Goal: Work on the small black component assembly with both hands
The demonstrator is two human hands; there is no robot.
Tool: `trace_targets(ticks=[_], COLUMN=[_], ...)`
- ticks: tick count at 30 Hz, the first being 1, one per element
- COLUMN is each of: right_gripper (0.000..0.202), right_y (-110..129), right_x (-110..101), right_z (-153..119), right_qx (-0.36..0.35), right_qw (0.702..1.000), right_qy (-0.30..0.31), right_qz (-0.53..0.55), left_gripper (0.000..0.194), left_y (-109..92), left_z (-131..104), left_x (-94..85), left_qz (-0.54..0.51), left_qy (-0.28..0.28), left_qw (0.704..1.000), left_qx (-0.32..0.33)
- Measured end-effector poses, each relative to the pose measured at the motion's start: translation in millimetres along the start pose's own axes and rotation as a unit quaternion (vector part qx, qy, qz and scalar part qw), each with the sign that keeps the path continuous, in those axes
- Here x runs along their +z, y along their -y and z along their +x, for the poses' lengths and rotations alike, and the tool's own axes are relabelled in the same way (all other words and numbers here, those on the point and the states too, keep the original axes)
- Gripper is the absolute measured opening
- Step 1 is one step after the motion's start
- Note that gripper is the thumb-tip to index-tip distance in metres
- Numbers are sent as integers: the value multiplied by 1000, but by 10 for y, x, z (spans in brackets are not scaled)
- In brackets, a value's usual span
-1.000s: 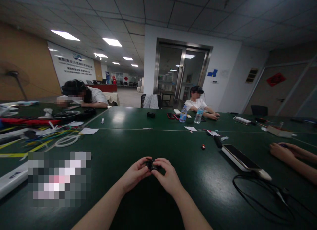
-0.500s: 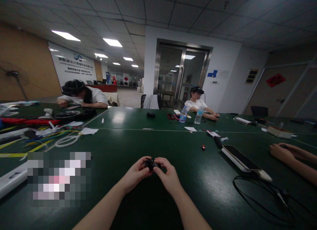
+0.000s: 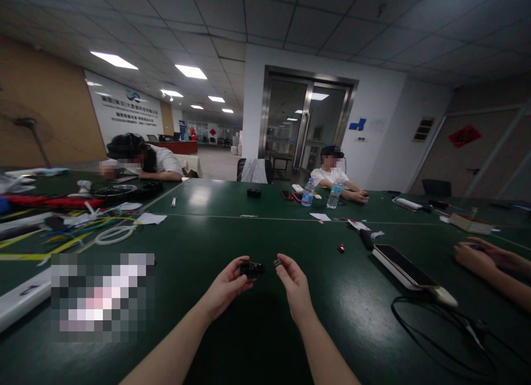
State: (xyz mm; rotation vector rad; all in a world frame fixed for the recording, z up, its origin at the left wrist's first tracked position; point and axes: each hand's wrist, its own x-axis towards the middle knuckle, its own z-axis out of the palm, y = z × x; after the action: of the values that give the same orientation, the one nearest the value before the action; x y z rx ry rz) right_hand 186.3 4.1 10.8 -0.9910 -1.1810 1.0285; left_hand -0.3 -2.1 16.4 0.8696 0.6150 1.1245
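Over the green tabletop (image 3: 257, 238), my left hand (image 3: 225, 288) grips a small black object (image 3: 254, 269) with glossy parts; its exact kind is too small to make out. To the right, my right hand (image 3: 296, 287) pinches a tiny dark piece with a light edge (image 3: 277, 262) between thumb and fingertips. A short gap separates the two items. Neither hand rests on other things.
Right of my hands lie a phone on a white block (image 3: 404, 266), a black cable (image 3: 415, 324) and a small red item (image 3: 341, 248). Bottles (image 3: 307, 193) stand farther back. Wires (image 3: 114, 234) clutter the left. Another person's hands (image 3: 477, 255) are at far right.
My hands have moved apart. The tiny piece in my right hand is now away from the black object, which stays in my left hand.
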Motion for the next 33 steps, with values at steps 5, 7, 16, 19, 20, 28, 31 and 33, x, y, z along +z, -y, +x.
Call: trace_targets(ticks=[5, 7, 16, 19, 20, 28, 31, 33], right_gripper=[42, 43, 36, 34, 33, 38, 38, 35], right_y=[-63, -61, 58, 57, 51, 6, 12, 27], right_x=[-51, -65, -45, -47, -51, -50, -27, -9], right_z=[49, 60, 40, 35, 35, 39, 28, 10], right_qx=[8, 9, 23, 19, 18, 15, 11, 13], right_qw=[999, 997, 988, 987, 987, 994, 998, 1000], right_qy=[-38, -49, -76, -77, -76, -73, -56, -23], right_qz=[34, 57, 132, 139, 141, 79, 32, -4], left_gripper=[47, 47, 47, 46, 46, 48, 48, 47], left_y=[25, 25, 10, -7, -15, -22, 6, 14], left_z=[10, 7, -6, -13, -18, -23, -10, -7], left_x=[-35, -40, -44, -36, -28, 9, -19, -33], left_qz=[-6, -8, 22, 23, 20, 9, 10, 9], left_qy=[17, 19, 4, 3, 5, 9, 19, 25], left_qw=[1000, 1000, 1000, 1000, 1000, 1000, 1000, 1000], left_qx=[8, 9, 4, 3, 0, -5, -1, -1])
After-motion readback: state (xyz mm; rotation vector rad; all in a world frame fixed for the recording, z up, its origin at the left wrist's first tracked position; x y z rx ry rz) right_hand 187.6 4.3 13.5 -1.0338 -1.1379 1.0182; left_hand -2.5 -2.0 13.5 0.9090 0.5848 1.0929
